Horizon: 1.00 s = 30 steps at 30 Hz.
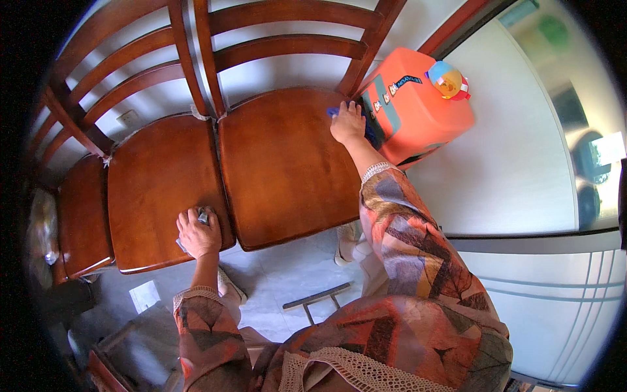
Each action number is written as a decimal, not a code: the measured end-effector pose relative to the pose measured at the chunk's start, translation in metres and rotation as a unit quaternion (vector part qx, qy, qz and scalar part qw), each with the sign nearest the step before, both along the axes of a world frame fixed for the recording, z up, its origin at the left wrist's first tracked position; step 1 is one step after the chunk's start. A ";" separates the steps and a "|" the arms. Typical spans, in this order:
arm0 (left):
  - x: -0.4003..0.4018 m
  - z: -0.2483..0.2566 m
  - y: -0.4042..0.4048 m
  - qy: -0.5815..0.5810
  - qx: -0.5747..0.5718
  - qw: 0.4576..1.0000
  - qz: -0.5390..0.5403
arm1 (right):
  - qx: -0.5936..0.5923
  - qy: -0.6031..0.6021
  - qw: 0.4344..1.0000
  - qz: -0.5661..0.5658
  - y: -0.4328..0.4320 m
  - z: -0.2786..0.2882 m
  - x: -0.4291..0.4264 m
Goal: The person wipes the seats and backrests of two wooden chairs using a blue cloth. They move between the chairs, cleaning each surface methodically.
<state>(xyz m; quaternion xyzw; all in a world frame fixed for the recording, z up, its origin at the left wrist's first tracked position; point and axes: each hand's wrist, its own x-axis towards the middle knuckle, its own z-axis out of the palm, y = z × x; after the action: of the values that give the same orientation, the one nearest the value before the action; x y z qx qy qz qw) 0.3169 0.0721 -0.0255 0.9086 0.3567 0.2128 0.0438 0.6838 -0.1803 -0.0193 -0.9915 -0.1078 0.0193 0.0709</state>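
Note:
Two brown wooden chairs stand side by side before me. On the seat of the middle chair [156, 181], near its front right corner, my left hand [198, 232] presses down on a grey cloth [203, 216] that shows between and beside its fingers. My right hand [349, 123] lies over a dark blue cloth [334, 112] at the back right of the right chair's seat [289, 166]. Much of each cloth is hidden under the hand. Just beyond the right hand is an orange hard-shell case [426, 117] with a dark strap and cartoon prints.
A toy figure [448, 82] in a blue cap sits against the case. At right is a white cabinet [534, 294] with a pale top [490, 181]. A third chair seat [83, 210] is at left, and slatted chair backs [294, 46] rise against the wall.

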 end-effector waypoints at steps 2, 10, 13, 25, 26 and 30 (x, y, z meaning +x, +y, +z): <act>0.003 -0.001 0.000 -0.002 -0.010 1.000 -0.003 | 0.005 0.005 1.000 0.020 -0.005 0.002 -0.001; -0.002 0.002 0.005 0.014 -0.025 1.000 0.013 | 0.067 -0.054 0.974 0.208 -0.041 -0.001 -0.196; 0.002 0.000 0.002 0.009 -0.020 1.000 0.004 | 0.099 -0.019 0.964 0.248 -0.056 0.003 -0.257; -0.001 0.005 -0.001 0.014 -0.026 0.999 0.018 | 0.077 -0.034 0.974 0.209 0.018 -0.013 -0.054; 0.000 0.004 -0.002 0.012 -0.033 0.999 0.012 | 0.070 -0.027 0.977 0.200 0.025 -0.012 -0.036; 0.001 0.008 -0.003 0.024 -0.048 0.998 0.016 | 0.069 -0.016 0.985 0.156 0.048 -0.009 -0.019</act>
<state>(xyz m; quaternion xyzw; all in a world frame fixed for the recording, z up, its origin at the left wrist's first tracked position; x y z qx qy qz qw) 0.3181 0.0694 -0.0177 0.9045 0.3818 0.1744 0.0754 0.6652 -0.1327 -0.0281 -0.9553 -0.2635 0.0071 0.1338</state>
